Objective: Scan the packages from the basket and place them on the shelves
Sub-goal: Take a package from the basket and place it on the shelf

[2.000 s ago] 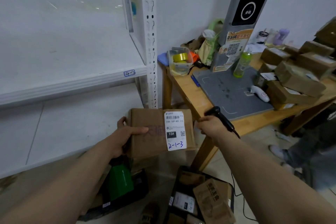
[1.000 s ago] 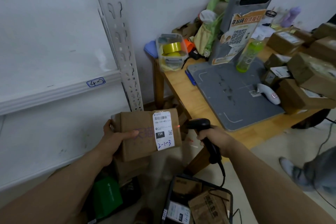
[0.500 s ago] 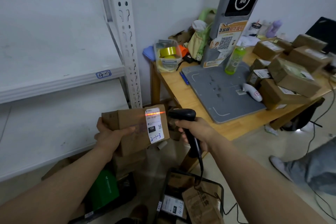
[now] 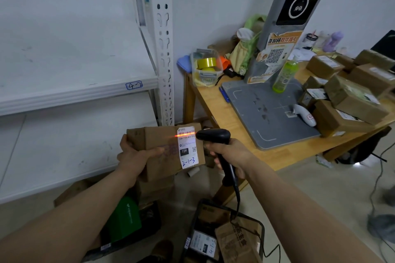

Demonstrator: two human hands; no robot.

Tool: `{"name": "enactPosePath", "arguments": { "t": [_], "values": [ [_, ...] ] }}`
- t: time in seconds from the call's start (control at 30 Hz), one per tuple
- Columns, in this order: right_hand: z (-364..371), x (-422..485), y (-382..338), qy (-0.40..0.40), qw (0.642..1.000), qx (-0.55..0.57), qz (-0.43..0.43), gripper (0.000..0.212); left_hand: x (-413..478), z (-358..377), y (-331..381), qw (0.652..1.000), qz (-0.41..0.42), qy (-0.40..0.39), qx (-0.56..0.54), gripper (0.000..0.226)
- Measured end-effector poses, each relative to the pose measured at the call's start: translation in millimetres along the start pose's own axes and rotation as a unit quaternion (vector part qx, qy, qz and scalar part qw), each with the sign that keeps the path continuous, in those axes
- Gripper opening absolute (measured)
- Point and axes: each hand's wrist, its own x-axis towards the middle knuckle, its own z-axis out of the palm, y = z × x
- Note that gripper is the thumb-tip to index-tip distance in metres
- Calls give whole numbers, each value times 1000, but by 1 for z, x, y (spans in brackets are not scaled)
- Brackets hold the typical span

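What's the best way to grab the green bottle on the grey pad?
Probably round the middle of the green bottle, coming from the near side: it stands upright, the kiosk column is close behind and cardboard boxes stand to its right.

The shipping label (image 4: 187, 147) on the cardboard package (image 4: 159, 152) reads "15H" and handwritten "2-1-3". The tag (image 4: 134, 85) on the shelf (image 4: 64, 96) edge reads "4-2".

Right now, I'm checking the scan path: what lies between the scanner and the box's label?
Nothing. In the head view the scanner in the right hand points straight at the label on the box; only its red line crosses the barcode.
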Motion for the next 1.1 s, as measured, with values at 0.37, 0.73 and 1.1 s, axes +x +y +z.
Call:
{"name": "enactPosePath", "arguments": {
  "t": [0.37,0.73,1.1],
  "values": [
    [-39,56,9,129,987,-89,34,29,30,7,-8,999,-24,-35,-17,155],
    [-84,139,21,253,889,-368,97,17,75,21,11,987,-27,-158,-31,166],
    [-80,157,26,325,851,-401,102,53,100,7,20,983,-41,-167,-59,165]
  ]
}}
